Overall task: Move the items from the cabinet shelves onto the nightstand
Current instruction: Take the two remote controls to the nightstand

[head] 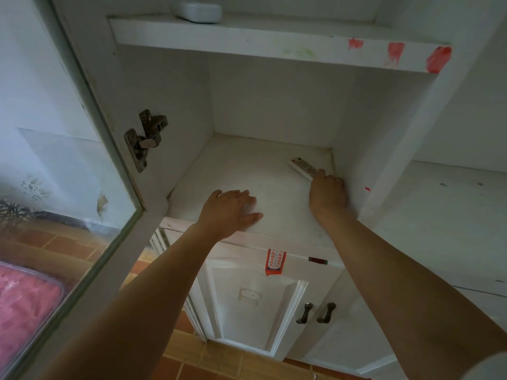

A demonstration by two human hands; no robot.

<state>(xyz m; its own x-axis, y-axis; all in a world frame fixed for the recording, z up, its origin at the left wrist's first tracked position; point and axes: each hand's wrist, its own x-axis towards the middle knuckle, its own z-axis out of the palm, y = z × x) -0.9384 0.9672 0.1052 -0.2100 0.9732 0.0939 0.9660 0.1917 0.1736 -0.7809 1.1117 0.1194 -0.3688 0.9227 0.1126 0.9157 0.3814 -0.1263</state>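
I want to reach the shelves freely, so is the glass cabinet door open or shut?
Open. The glass door is swung out to the left, its hinge is exposed, and both hands reach onto the lower shelf unobstructed.

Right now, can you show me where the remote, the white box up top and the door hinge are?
remote [301, 166]: head view, on its button face.
white box [198, 11]: head view, middle of its front side.
door hinge [146, 138]: head view, on its metal arm.
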